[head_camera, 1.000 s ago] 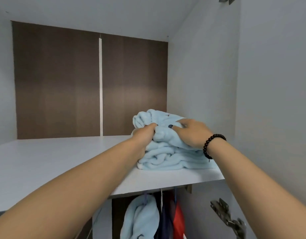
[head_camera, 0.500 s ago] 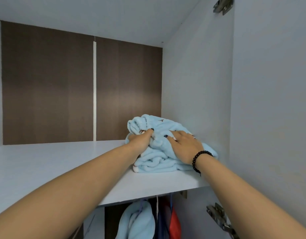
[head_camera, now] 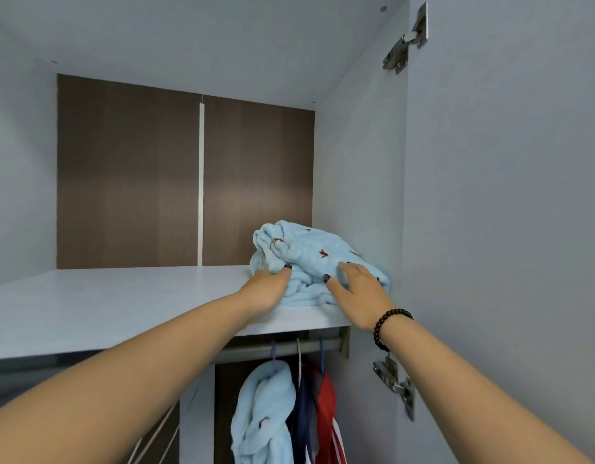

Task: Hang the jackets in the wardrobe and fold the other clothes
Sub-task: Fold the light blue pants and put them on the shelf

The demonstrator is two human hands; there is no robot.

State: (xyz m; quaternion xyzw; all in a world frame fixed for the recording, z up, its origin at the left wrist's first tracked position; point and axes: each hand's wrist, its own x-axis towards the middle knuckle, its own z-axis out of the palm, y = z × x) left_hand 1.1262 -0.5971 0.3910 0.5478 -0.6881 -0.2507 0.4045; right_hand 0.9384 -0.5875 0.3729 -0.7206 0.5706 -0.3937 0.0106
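A folded light-blue fleece garment (head_camera: 309, 259) with small red marks lies in the right rear corner of the upper wardrobe shelf (head_camera: 121, 306). My left hand (head_camera: 267, 288) rests against its left front side with fingers loosely bent. My right hand (head_camera: 359, 291), a black bead bracelet on its wrist, lies flat with straight fingers against the garment's right front. Below the shelf, a light-blue jacket (head_camera: 266, 410), a navy jacket (head_camera: 302, 406) and a red one (head_camera: 326, 406) hang from a rail (head_camera: 255, 351).
The wardrobe's right side wall (head_camera: 359, 182) is close beside the garment. An open door (head_camera: 507, 229) with metal hinges (head_camera: 395, 385) stands to the right. The brown back panel (head_camera: 128, 179) closes the shelf behind.
The garment has slid deeper onto the shelf toward the back right corner. My left hand has let go of its grip on the fabric, and both hands now lie relaxed against it.
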